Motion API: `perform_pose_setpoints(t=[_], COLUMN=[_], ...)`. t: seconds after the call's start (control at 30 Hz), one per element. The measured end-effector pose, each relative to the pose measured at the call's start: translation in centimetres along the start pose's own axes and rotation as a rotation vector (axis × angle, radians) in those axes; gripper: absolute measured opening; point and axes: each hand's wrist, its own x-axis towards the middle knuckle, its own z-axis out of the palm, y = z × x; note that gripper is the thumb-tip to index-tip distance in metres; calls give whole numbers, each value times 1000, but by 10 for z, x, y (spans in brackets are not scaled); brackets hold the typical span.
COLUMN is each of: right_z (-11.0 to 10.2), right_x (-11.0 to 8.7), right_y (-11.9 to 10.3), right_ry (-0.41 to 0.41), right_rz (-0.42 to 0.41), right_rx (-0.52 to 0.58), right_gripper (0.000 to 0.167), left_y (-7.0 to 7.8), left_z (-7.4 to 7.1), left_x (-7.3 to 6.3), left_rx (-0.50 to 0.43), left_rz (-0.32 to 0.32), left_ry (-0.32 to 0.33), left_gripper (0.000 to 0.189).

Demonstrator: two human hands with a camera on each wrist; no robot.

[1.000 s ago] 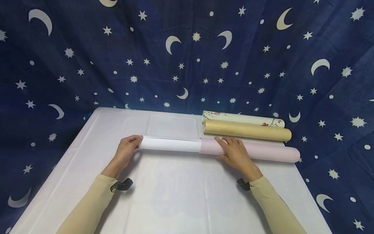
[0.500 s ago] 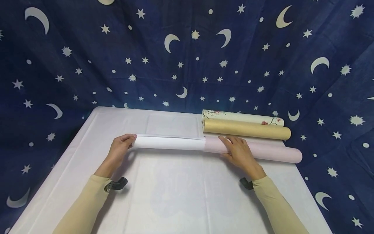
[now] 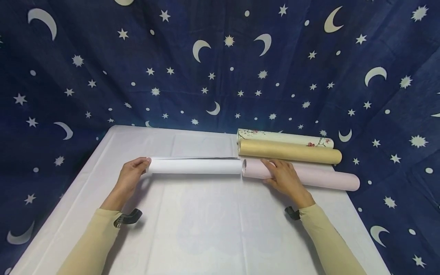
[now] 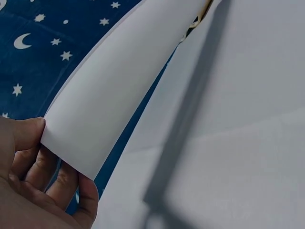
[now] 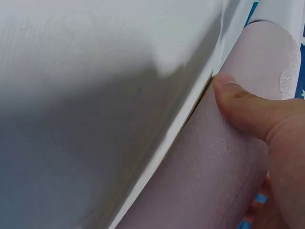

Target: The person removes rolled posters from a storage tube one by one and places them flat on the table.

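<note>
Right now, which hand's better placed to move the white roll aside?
Probably the left: the left hand pinches the white roll at its left end, while the right hand is taken up gripping the pink roll.

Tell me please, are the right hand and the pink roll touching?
Touching. The right wrist view shows the right hand with its thumb on the pink roll, no gap between them.

The left hand [image 3: 130,177] is to the left of the pink roll [image 3: 323,178], apart from it, and it makes a pinch. The right hand [image 3: 286,178] grips this roll, with its thumb [image 5: 243,102] on the near side. Both sleeved forearms [image 3: 88,242] extend from nearer than the roll.
</note>
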Motion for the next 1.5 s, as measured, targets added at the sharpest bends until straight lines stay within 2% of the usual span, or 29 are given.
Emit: perform_pose_setpoints(t=[0.2, 0.33, 0.43, 0.53, 0.67, 0.8, 1.0, 1.17, 1.3, 1.4, 1.5], right_z=[5, 10, 14, 17, 20, 19, -1, -27, -43, -52, -59], right_x=[6, 8, 10, 12, 14, 13, 9, 13, 15, 19, 24], right_y=[6, 9, 10, 11, 11, 9, 5, -2, -14, -29, -45], right_ry=[-42, -62, -42, 4, 50, 53, 90, 165, 185, 168, 112], right_rz=[9, 9, -3, -23, -32, -9, 16, 23, 19, -10, -56], right_rx=[-3, -10, -30, -56, -72, -52, 7, 81, 176, 252, 294], right_gripper=[78, 78, 78, 78, 77, 75, 59, 52, 50, 49, 48], left_y=[-3, -3, -2, 1, 4, 7, 11, 15, 19, 22, 27], left_z=[-11, -15, -17, -16, -12, -7, 2, 11, 20, 27, 33], left_x=[-3, -5, -7, -9, -12, -13, -11, -10, -8, -6, -4], left_rx=[-42, -119, -158, -180, -168, -97, -2, 8, 4, 5, 16], left_rz=[33, 74, 103, 112, 119, 130, 140, 186, 216, 244, 268], left_ry=[23, 26, 25, 24, 17, -9, -54, -105, -146, -166, -173], left_gripper=[57, 42, 26, 19, 24, 40, 60, 60, 57, 53, 50])
